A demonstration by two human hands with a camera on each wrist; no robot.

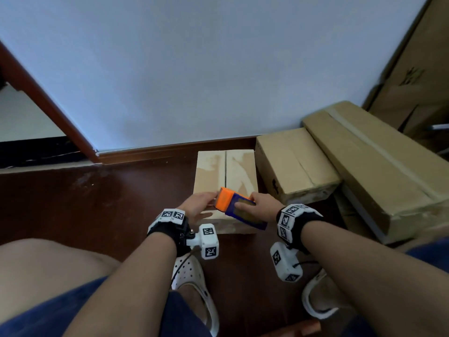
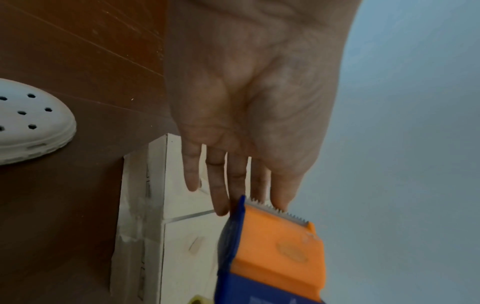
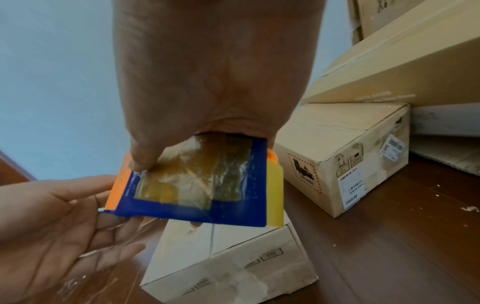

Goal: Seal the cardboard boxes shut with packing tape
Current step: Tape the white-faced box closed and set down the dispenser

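Note:
A small pale cardboard box [image 1: 233, 169] [image 2: 187, 236] [image 3: 233, 257] stands on the dark wooden floor, its top flaps down with an open centre seam. Above its near edge my right hand [image 1: 252, 203] [image 3: 182, 123] grips an orange and blue tape dispenser [image 1: 239, 209] [image 2: 275, 257] [image 3: 192, 207], thumb on its blue side. My left hand [image 1: 209, 200] [image 2: 233, 185] [image 3: 78, 216] is beside it, palm showing and fingers straight, fingertips at the dispenser's orange end by the serrated blade. A glint of clear tape shows below the dispenser near the left fingers.
A closed brown box [image 1: 294, 164] sits right of the small one, with a long taped box [image 1: 374, 161] beyond it and flat cardboard [image 1: 413, 76] against the right wall. White clogs [image 1: 192, 276] [image 1: 318, 300] are on my feet below the hands. A door frame [image 1: 43, 103] stands at left.

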